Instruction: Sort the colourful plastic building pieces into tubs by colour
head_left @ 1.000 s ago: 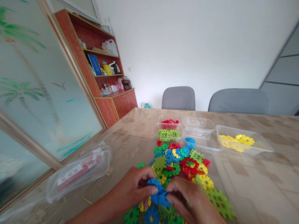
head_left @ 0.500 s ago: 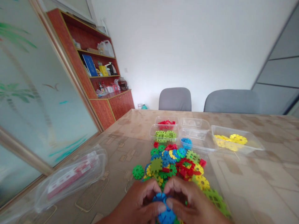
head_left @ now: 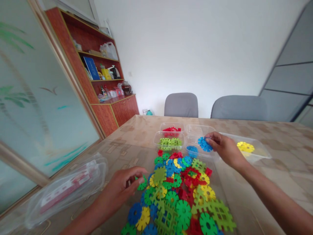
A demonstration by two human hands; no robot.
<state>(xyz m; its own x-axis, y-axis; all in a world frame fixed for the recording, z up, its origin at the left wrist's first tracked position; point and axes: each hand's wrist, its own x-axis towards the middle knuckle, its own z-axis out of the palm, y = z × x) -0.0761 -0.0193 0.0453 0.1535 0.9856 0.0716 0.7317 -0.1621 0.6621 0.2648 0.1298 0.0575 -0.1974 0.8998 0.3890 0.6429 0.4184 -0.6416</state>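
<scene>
Pinched in my right hand (head_left: 223,148) is a blue notched plastic disc (head_left: 204,144), held over a clear plastic container (head_left: 195,138). Another blue disc (head_left: 192,151) sits at that container's near left corner. My left hand (head_left: 126,181) hovers at the left side of the pile, thumb and forefinger apart and nothing between them. Just beyond its fingertips lies a green notched disc (head_left: 142,184), partly covered by them. The pile mixes green, blue and yellow discs (head_left: 207,192), olive-green lattice pieces (head_left: 166,218) and red blocks (head_left: 192,176).
Clear containers hold red pieces (head_left: 172,130), lime-green lattice pieces (head_left: 170,143) and yellow discs (head_left: 245,147). A clear plastic bag with a red-and-white item (head_left: 66,189) lies on the table's left. Two grey chairs (head_left: 181,104) stand behind the table, and a wooden shelf unit (head_left: 127,109) is at the back left.
My hands, together over blue discs at the pile's near end, have parted. The right moved forward and right with a blue disc; the left moved left, opened and came away with nothing.
</scene>
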